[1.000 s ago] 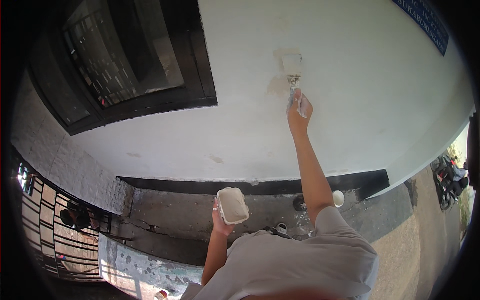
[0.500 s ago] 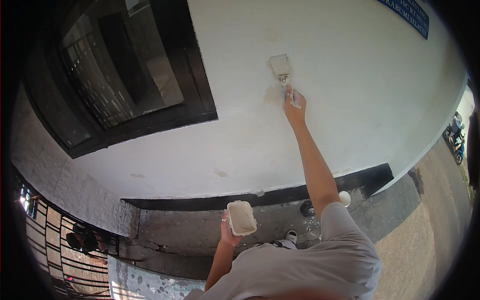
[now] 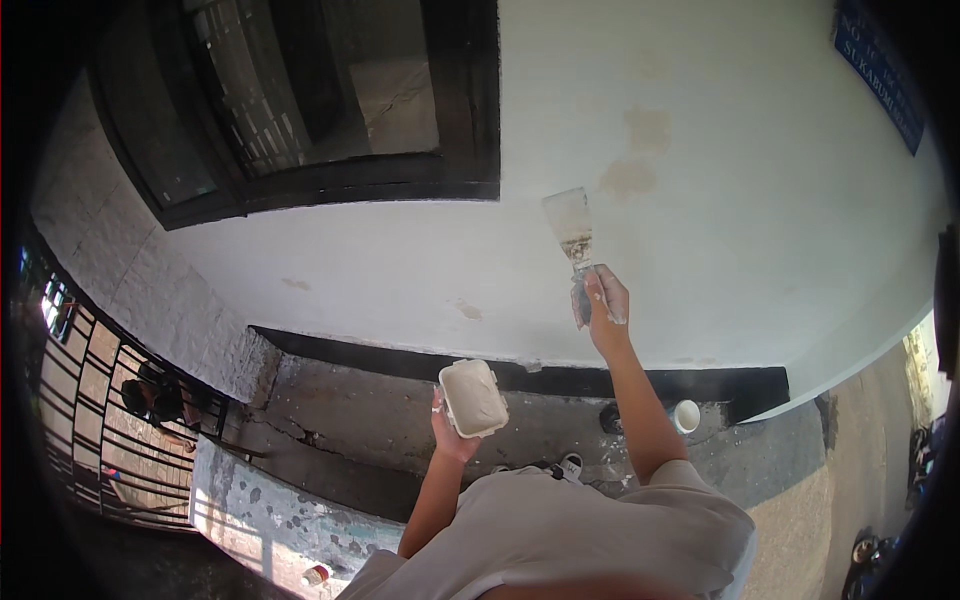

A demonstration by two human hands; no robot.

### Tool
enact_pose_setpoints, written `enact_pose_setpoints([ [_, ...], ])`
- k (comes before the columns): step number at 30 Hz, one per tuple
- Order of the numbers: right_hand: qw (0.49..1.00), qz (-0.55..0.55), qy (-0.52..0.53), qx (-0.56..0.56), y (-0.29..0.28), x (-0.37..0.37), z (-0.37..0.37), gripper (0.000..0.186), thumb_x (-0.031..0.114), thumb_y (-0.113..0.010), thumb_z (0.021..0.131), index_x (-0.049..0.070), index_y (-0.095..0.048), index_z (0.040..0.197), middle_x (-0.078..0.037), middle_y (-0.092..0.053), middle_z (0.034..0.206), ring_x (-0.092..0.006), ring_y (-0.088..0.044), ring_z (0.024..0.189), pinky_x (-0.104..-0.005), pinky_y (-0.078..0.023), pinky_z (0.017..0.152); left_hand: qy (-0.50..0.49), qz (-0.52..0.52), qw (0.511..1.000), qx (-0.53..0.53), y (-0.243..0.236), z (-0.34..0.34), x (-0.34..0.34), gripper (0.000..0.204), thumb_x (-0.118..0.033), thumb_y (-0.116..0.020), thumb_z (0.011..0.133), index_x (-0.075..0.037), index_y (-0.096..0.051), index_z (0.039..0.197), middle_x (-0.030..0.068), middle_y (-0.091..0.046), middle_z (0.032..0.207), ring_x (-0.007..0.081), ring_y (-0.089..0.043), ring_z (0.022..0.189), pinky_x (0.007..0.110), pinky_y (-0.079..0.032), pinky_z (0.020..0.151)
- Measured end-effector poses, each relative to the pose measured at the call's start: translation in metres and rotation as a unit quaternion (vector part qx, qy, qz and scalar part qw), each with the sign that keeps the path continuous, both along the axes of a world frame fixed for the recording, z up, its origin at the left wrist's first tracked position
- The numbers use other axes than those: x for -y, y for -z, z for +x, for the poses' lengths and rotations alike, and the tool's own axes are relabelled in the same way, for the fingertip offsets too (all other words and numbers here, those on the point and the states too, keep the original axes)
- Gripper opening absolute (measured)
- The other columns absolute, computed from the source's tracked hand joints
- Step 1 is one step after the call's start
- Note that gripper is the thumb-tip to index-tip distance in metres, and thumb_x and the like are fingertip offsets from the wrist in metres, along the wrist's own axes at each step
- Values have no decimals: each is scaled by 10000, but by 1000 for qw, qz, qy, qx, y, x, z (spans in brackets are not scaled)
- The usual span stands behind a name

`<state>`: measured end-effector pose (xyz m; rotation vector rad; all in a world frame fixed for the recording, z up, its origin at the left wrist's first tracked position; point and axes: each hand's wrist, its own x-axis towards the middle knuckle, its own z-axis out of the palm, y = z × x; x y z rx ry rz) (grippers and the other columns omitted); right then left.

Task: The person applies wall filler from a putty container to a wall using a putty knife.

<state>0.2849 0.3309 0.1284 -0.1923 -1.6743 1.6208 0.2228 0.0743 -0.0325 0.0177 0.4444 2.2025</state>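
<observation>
My right hand (image 3: 606,302) is closed around the handle of a putty knife (image 3: 568,222), its wide blade pointing up the white wall (image 3: 730,260) and smeared with whitish filler. White smears also mark the fingers. The blade is left of and below two beige patches, an upper patch (image 3: 648,130) and a lower patch (image 3: 628,179); whether it touches the wall I cannot tell. Low in front of me, my left hand (image 3: 453,437) grips a squarish white plastic tub (image 3: 481,434) from its left side. Pale filler (image 3: 474,398) lies inside the tub.
A dark-framed window (image 3: 350,185) is at upper left, a blue sign (image 3: 880,70) at upper right. By the black wall base (image 3: 560,379) stands a white cup (image 3: 686,416). A mottled ledge (image 3: 300,520) and a metal gate (image 3: 85,400) lie to the left.
My right hand and the putty knife have come down from the beige patches, uncovering them. The view has shifted, and my left hand still holds the tub.
</observation>
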Motion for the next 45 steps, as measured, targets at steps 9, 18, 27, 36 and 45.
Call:
enact_pose_setpoints([
  [9,933,-54,-236,264,113,105,40,229,208,-619,983,-20,-628,995,0,-573,669,-37,-460,485,-216,-344,431,-168,7,986,-5,4,14,38,744,-634,-516,916,-140,-429,1467,103,-538,1399,304,-555,1249,499,-472,1027],
  [18,856,-17,-456,243,102,84,21,422,57,-563,931,-35,-543,1342,-71,-650,813,-58,-490,550,-213,-401,495,-316,-41,948,25,11,62,34,704,-573,-494,951,-137,-380,1490,108,-488,1443,323,-507,1303,538,-443,1052],
  [27,870,-70,-471,127,103,57,15,486,129,-633,887,-51,-536,1328,-88,-655,812,-65,-525,595,-189,-388,501,-322,-24,946,-1,30,98,19,756,-533,-610,914,-112,-364,1493,128,-481,1451,324,-489,1328,556,-409,1101],
  [36,885,-93,-448,84,120,17,9,436,172,-667,881,-63,-575,1237,-105,-654,829,-97,-551,604,-190,-365,477,-301,-65,951,37,46,117,-5,821,-508,-707,868,-114,-355,1497,115,-486,1447,299,-475,1340,528,-381,1123],
  [45,904,-138,-384,123,115,21,17,349,198,-737,850,-6,-609,1103,-68,-620,698,-85,-513,541,-215,-376,493,-266,-31,963,27,50,90,-7,749,-430,-680,924,-175,-292,1512,87,-456,1441,295,-460,1336,568,-403,1086],
])
